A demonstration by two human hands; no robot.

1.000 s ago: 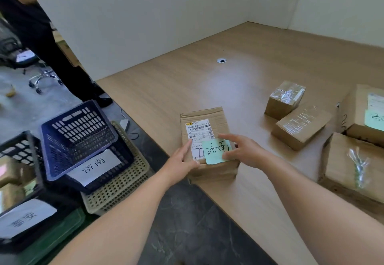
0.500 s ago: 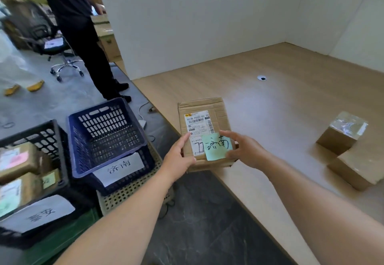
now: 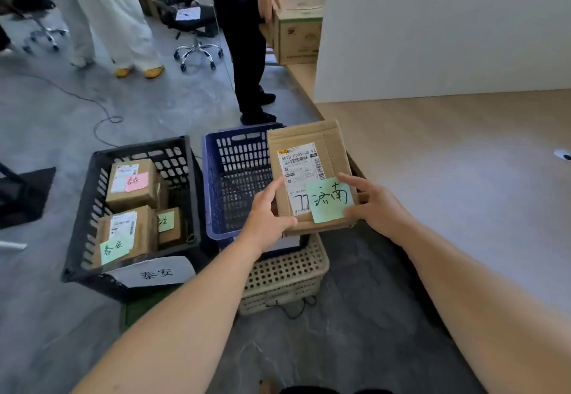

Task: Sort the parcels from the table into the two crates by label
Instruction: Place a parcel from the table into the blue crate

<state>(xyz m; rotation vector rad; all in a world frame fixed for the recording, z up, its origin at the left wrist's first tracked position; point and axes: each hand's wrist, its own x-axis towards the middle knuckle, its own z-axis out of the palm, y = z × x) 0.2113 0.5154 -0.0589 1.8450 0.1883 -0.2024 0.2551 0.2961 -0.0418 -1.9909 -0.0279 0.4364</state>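
I hold a flat cardboard parcel with a white shipping label and a green sticky note, in the air beside the table edge. My left hand grips its near left edge and my right hand its near right edge. The parcel overlaps the right side of the blue crate, whose inside looks bare. To the left stands the black crate with a white paper sign on its front; three labelled cardboard parcels lie in it.
The blue crate rests on a beige perforated basket. The wooden table with a white partition lies to the right. A person in black stands behind the crates handling a large box. An office chair and floor cables lie beyond.
Both hands carried the parcel left off the table toward the blue crate. The view swung left, so the other parcels on the table dropped out of sight.
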